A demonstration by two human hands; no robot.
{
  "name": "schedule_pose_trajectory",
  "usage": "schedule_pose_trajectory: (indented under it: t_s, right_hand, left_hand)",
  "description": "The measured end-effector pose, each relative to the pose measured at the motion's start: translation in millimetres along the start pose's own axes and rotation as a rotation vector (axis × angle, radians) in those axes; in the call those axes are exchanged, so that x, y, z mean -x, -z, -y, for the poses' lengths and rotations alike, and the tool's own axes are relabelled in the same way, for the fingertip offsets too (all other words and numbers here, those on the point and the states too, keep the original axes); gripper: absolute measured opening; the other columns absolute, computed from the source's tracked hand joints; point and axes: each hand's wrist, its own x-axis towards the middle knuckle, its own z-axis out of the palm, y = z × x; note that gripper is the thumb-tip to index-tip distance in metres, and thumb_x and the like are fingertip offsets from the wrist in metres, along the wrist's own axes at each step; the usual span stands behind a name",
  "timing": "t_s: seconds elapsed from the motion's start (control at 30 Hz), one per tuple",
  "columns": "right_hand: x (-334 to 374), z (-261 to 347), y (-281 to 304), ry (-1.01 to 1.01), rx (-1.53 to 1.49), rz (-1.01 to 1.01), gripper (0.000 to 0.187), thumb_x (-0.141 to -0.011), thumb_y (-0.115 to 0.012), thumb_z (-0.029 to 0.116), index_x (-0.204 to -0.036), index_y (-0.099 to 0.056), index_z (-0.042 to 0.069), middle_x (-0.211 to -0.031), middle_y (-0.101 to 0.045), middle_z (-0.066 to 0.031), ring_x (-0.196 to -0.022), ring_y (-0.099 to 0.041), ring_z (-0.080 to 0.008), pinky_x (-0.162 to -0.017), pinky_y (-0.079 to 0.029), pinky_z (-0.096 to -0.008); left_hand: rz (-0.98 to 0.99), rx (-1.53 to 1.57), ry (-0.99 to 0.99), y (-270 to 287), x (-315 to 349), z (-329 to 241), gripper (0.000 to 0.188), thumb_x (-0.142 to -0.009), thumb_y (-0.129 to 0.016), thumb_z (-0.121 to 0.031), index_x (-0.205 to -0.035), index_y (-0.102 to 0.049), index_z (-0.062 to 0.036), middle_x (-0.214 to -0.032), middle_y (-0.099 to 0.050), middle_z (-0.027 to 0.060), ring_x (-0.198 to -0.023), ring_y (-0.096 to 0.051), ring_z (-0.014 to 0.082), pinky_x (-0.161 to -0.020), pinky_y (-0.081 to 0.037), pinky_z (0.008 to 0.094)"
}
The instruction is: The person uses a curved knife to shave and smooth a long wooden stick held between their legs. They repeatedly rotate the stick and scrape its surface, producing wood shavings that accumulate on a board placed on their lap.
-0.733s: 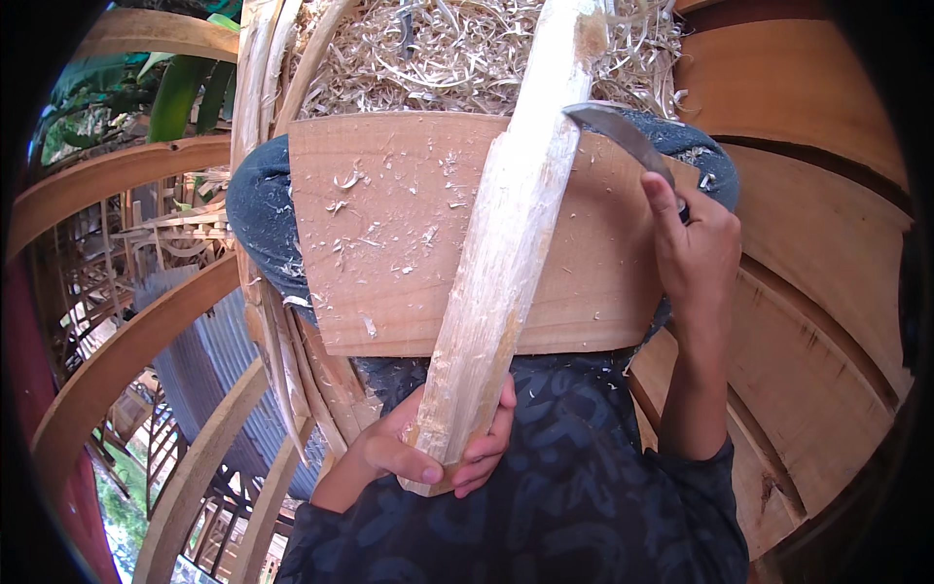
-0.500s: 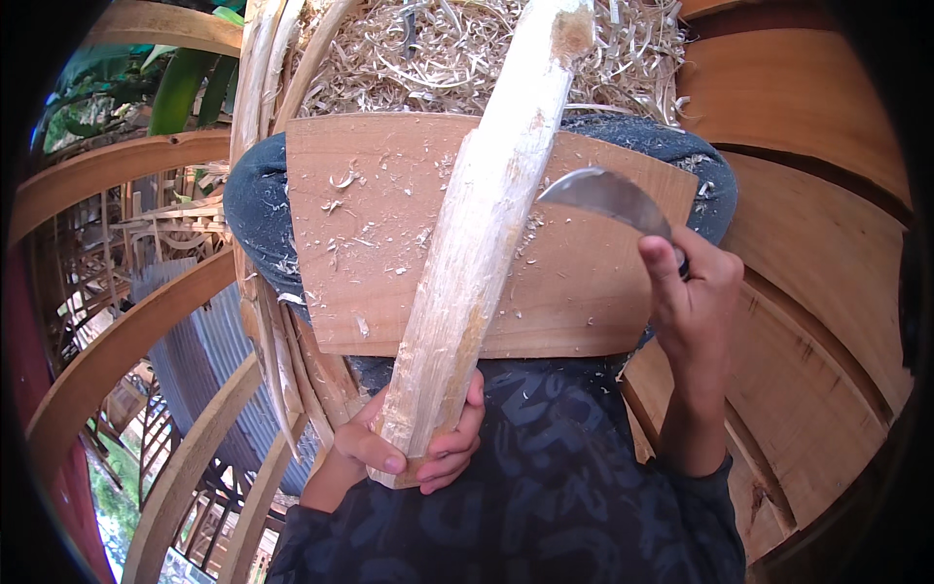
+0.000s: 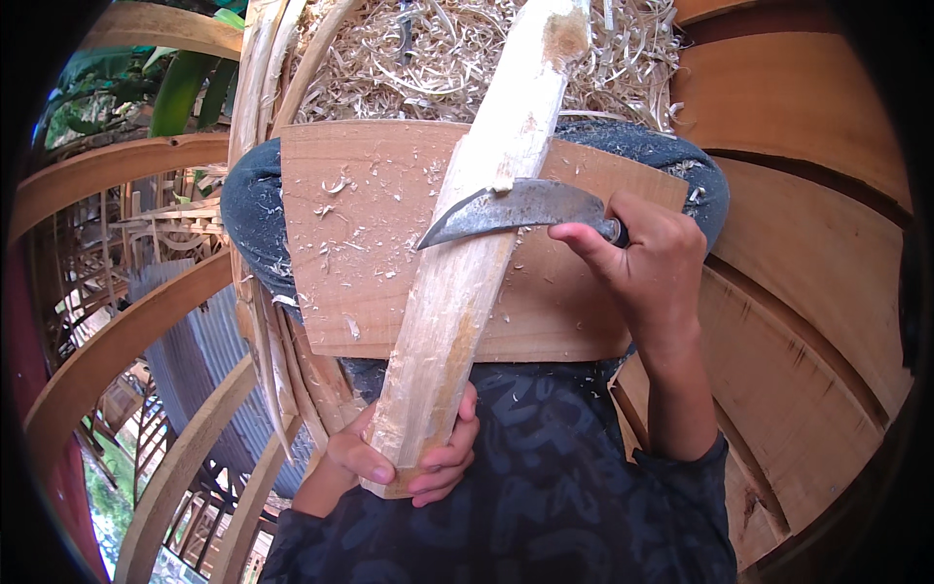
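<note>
A long, pale piece of wood (image 3: 443, 311) with rough carved faces slants away from me across a flat board (image 3: 360, 263) on my lap. My left hand (image 3: 409, 462) wraps round its near end, thumb on one side and fingers on the other. In my right hand (image 3: 652, 263) is a curved knife (image 3: 525, 206), its dark handle mostly hidden by my fist. The blade lies across the wood about midway along, tip pointing left. A small curl of wood sits at the blade's far edge. At the wood's far end there is a brown knot (image 3: 566, 37).
Wood shavings (image 3: 438, 58) heap up beyond my knees, with a dark metal tool (image 3: 405, 37) among them. Long wood strips (image 3: 258, 107) stand along the left, beside a curved slatted railing (image 3: 126, 165). Wide wooden planks (image 3: 808, 243) curve along the right.
The knife in my right hand has swung left from beside the wood onto its upper face. My left hand and the wood have shifted slightly toward me.
</note>
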Motion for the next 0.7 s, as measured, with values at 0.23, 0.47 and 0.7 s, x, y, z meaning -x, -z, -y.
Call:
schedule_pose_trajectory:
  t_s: [0.23,0.47,0.7]
  right_hand:
    - [-31.8,-47.0,6.5,-0.513,-0.179,-0.07,0.067,-0.084,-0.057,0.061,-0.06,-0.056,-0.002,-0.045,-0.042,-0.0085,-0.042,-0.04,-0.0198,-0.045,-0.035,-0.0322]
    - [4.7,0.8,19.3,-0.204,-0.238,0.026,0.062,-0.079,-0.064,0.058,-0.057,-0.056,0.001,-0.043,-0.044,-0.0094,-0.039,-0.045,-0.0235,-0.041,-0.035,-0.0336]
    - [-5.3,8.2,2.6,-0.073,-0.057,0.087,0.06,-0.074,-0.068,0.057,-0.055,-0.053,0.002,-0.047,-0.044,-0.0141,-0.042,-0.046,-0.032,-0.043,-0.036,-0.0369]
  left_hand:
    - [-0.025,-0.059,0.033,4.2,20.0,12.1,0.077,-0.061,-0.073,-0.011,-0.126,-0.032,-0.0009,-0.083,-0.045,0.0089,-0.066,-0.053,0.0166,-0.055,-0.047,0.0312]
    - [0.015,0.018,0.025,9.1,14.3,1.1,0.075,-0.061,-0.071,-0.01,-0.124,-0.032,-0.001,-0.083,-0.045,0.0092,-0.064,-0.052,0.0171,-0.053,-0.047,0.0312]
    - [0.028,0.047,-0.004,12.5,18.5,7.5,0.075,-0.061,-0.071,-0.009,-0.125,-0.031,-0.003,-0.082,-0.045,0.0083,-0.063,-0.051,0.017,-0.053,-0.047,0.0323]
